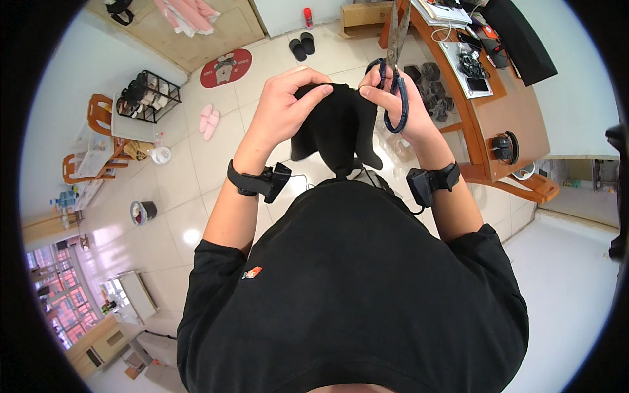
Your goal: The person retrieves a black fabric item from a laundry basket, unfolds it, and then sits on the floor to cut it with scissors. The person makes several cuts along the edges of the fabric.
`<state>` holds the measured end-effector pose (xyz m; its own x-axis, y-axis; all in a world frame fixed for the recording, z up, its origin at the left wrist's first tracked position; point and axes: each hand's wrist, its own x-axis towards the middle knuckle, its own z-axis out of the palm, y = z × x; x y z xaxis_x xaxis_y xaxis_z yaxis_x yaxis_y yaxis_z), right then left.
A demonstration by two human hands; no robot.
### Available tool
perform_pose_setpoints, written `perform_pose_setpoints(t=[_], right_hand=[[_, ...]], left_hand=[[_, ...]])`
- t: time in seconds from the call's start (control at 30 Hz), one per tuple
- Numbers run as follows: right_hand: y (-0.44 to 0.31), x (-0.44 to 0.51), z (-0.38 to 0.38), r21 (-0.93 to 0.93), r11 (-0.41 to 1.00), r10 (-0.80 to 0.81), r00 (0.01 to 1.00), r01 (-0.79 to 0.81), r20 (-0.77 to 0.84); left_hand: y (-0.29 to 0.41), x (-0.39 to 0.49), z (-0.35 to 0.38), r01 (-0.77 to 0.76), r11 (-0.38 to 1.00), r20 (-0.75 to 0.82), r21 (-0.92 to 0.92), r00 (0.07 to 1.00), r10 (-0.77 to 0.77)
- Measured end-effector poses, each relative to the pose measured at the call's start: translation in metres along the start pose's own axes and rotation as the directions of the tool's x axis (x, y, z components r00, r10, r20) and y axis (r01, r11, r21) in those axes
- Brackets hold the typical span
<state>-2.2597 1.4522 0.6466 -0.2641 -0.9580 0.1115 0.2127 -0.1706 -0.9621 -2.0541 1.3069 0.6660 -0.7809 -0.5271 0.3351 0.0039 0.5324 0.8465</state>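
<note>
A piece of black cloth (339,123) hangs in front of my body, its top edge stretched between both hands. My left hand (295,100) pinches the upper left of that edge between thumb and fingers. On the other side my right hand (398,100) pinches the upper right corner. The same hand carries a pair of scissors (394,46) with dark blue handles looped around its fingers, the metal blades pointing away from me and slightly apart. The cloth drapes down in loose folds, and its lower end lies close to my black shirt (354,275).
To the right stands a wooden desk (521,118) with a monitor (523,42), cables and headphones (505,147). Dark plastic bags (435,93) lie beneath it. Slippers (301,46), a red mat (226,68), a shoe rack (150,96) and a bin (143,212) are on the tiled floor.
</note>
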Motion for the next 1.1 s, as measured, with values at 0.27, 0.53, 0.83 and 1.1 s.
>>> perform_pose_setpoints(t=[0.27, 0.53, 0.83, 1.1], right_hand=[[0.012, -0.008, -0.027, 0.018, 0.993, 0.121, 0.991, -0.120, -0.054], [0.016, -0.002, -0.063, 0.111, 0.970, 0.221, 0.974, -0.214, -0.053], [-0.014, 0.044, -0.117, -0.204, 0.969, 0.138, 0.990, -0.137, -0.013], [0.001, 0.082, -0.141, -0.013, 0.961, 0.274, 0.953, -0.278, -0.126]], left_hand=[[-0.014, 0.033, 0.040, -0.150, 0.907, -0.064, 0.393, 0.980, 0.189], [-0.024, 0.050, 0.089, 0.068, 0.986, 0.000, -0.150, 0.998, -0.069], [-0.043, 0.090, 0.128, 0.063, 0.954, 0.052, -0.294, 0.997, -0.049], [-0.061, 0.105, 0.171, 0.046, 0.939, -0.397, -0.341, 0.898, -0.189]])
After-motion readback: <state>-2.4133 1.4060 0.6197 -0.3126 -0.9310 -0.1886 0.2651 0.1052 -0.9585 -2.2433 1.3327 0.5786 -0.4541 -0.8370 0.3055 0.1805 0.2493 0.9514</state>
